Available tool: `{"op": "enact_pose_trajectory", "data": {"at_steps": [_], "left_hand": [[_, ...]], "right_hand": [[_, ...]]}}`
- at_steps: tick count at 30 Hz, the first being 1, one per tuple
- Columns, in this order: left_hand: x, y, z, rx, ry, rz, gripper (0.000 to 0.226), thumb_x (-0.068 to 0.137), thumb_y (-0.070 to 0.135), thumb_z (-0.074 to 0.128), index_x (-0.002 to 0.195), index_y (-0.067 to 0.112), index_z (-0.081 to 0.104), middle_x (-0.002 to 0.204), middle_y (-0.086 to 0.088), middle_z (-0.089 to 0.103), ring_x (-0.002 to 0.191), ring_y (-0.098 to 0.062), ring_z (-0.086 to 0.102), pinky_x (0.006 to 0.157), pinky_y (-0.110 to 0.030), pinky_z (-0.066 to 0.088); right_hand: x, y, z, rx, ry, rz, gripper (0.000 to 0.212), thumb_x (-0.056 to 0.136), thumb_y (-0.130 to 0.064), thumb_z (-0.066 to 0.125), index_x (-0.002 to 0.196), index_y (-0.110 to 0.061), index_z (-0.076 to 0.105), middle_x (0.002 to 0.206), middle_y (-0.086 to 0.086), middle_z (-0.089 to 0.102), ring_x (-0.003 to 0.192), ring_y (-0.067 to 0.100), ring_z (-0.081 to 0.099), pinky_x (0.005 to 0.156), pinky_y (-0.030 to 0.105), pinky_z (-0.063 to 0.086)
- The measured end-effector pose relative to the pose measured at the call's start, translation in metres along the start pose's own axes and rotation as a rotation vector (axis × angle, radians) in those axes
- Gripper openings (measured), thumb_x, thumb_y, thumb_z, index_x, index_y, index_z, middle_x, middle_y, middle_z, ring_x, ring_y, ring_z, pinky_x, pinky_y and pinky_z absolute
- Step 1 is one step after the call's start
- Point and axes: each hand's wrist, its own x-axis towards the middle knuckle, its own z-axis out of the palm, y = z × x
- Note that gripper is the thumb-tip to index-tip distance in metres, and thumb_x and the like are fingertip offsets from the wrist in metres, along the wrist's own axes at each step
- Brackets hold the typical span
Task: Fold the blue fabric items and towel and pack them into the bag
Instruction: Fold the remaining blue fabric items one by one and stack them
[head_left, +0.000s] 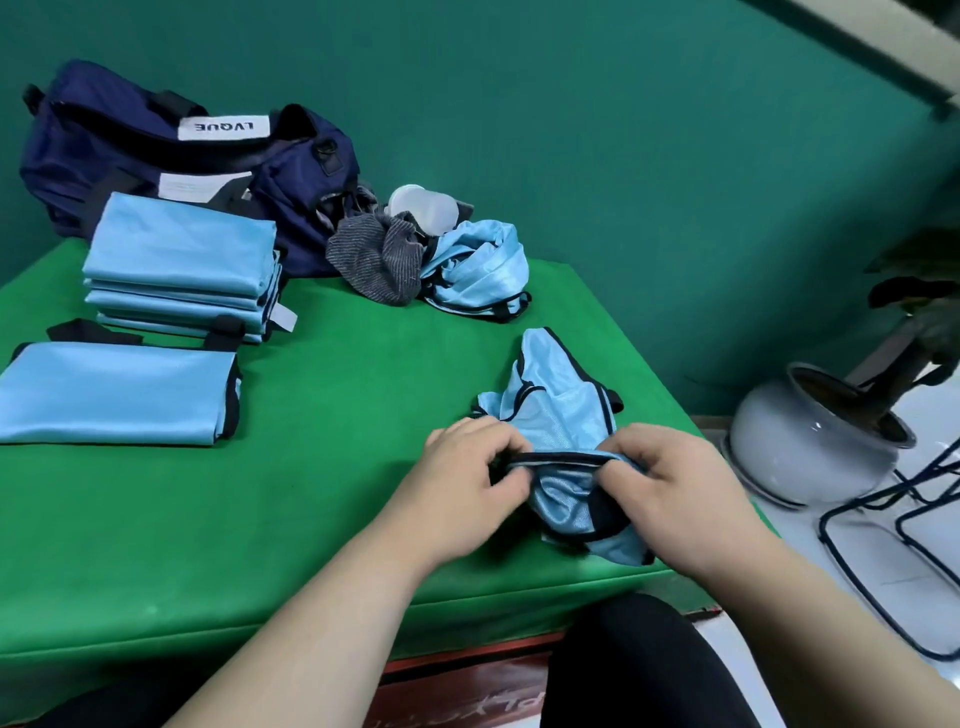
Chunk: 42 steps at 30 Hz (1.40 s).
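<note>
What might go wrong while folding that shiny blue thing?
The left hand and right hand pinch only the dark trim of the crumpled blue vest, so it may slip or fold crooked. It lies close to the green table's front edge, so a loose end might slide off. The folded stack looks uneven, so adding another piece might tip it.

green felt tabletop (337, 415) open in the middle and near-left. far-left blocked: stack of folded light-blue fabric (182, 254), flat folded light-blue piece (114, 389) in front. crumpled grey striped towel (374, 260) and light-blue fabric heap (483, 270) crowd the navy duffel bag (104, 135). loose light-blue mesh garment (561, 410) fills near-right.
</note>
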Motion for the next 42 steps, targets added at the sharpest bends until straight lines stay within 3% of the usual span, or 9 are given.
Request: {"op": "enact_pose_trajectory", "data": {"at_steps": [6, 8, 11, 15, 20, 28, 34, 38, 42], "left_hand": [[0.004, 0.042, -0.005, -0.118, -0.083, -0.046, 0.008, 0.090, 0.024, 0.062, 0.087, 0.031, 0.063, 0.076, 0.012, 0.065, 0.063, -0.005, 0.053, 0.063, -0.026, 0.044], [0.000, 0.051, -0.008, -0.139, -0.079, -0.060, 0.010, 0.089, 0.024, 0.067, 0.092, 0.033, 0.062, 0.084, 0.012, 0.067, 0.073, -0.007, 0.059, 0.073, -0.030, 0.048], [-0.012, 0.054, -0.009, -0.135, -0.090, -0.114, 0.027, 0.081, 0.040, 0.073, 0.097, 0.038, 0.051, 0.091, 0.019, 0.063, 0.078, -0.004, 0.056, 0.075, -0.030, 0.047], [-0.022, 0.064, 0.003, 0.042, -0.107, -0.164, 0.040, 0.066, 0.056, 0.079, 0.094, 0.042, 0.054, 0.093, 0.025, 0.061, 0.100, 0.000, 0.046, 0.090, -0.025, 0.041], [-0.017, 0.091, 0.011, 0.199, -0.013, -0.105, 0.010, 0.081, 0.032, 0.069, 0.082, 0.035, 0.060, 0.086, 0.020, 0.061, 0.093, 0.019, 0.041, 0.098, -0.036, 0.036], [0.001, 0.155, -0.046, 0.209, 0.040, -0.130, 0.017, 0.083, 0.022, 0.057, 0.088, 0.039, 0.058, 0.068, 0.016, 0.065, 0.058, -0.008, 0.062, 0.060, -0.034, 0.055], [0.008, 0.217, -0.073, 0.425, -0.078, -0.025, 0.013, 0.083, 0.026, 0.057, 0.088, 0.036, 0.065, 0.076, 0.013, 0.068, 0.069, -0.003, 0.059, 0.068, -0.026, 0.051], [0.006, 0.232, -0.090, 0.538, -0.099, 0.001, 0.013, 0.081, 0.026, 0.056, 0.084, 0.034, 0.066, 0.079, 0.012, 0.064, 0.074, -0.004, 0.058, 0.071, -0.029, 0.050], [0.000, 0.235, -0.105, 0.756, -0.073, 0.013, 0.009, 0.081, 0.026, 0.054, 0.087, 0.026, 0.061, 0.086, 0.010, 0.056, 0.087, -0.011, 0.054, 0.075, -0.031, 0.048]], "right_hand": [[-0.014, -0.009, -0.010, -0.104, 0.047, -0.224, 0.036, 0.073, -0.044, 0.061, 0.108, -0.035, 0.064, 0.097, -0.026, 0.061, 0.094, -0.006, 0.051, 0.100, 0.028, 0.040], [-0.016, -0.014, -0.018, -0.136, 0.093, -0.269, 0.015, 0.076, -0.037, 0.061, 0.090, -0.034, 0.067, 0.075, -0.028, 0.059, 0.080, -0.005, 0.050, 0.096, 0.023, 0.037], [-0.021, -0.013, -0.036, -0.047, 0.130, -0.173, 0.010, 0.078, -0.025, 0.066, 0.076, -0.035, 0.066, 0.082, -0.037, 0.060, 0.075, -0.005, 0.056, 0.068, 0.007, 0.035], [-0.034, -0.009, -0.052, 0.129, 0.144, -0.095, 0.013, 0.076, -0.019, 0.065, 0.072, -0.032, 0.069, 0.073, -0.026, 0.066, 0.068, -0.003, 0.060, 0.062, 0.014, 0.044], [-0.048, 0.004, -0.076, 0.289, 0.247, -0.036, 0.023, 0.077, -0.015, 0.067, 0.064, -0.033, 0.066, 0.065, -0.019, 0.065, 0.068, 0.001, 0.059, 0.062, 0.013, 0.043], [-0.057, 0.030, -0.109, 0.345, 0.330, 0.100, 0.015, 0.079, -0.014, 0.066, 0.073, -0.028, 0.069, 0.068, -0.014, 0.068, 0.069, 0.004, 0.061, 0.064, 0.027, 0.047], [-0.073, -0.016, -0.101, 0.330, 0.188, -0.132, 0.039, 0.071, -0.032, 0.065, 0.107, -0.044, 0.055, 0.097, -0.020, 0.064, 0.091, -0.003, 0.059, 0.084, 0.025, 0.048], [-0.079, -0.035, -0.111, 0.358, 0.246, -0.192, 0.007, 0.077, -0.023, 0.062, 0.080, -0.027, 0.066, 0.079, -0.012, 0.067, 0.077, 0.005, 0.060, 0.075, 0.035, 0.051], [-0.084, -0.038, -0.131, 0.455, 0.204, -0.132, 0.017, 0.080, -0.016, 0.058, 0.078, -0.026, 0.071, 0.060, -0.007, 0.061, 0.048, 0.009, 0.045, 0.054, 0.030, 0.043]]}}
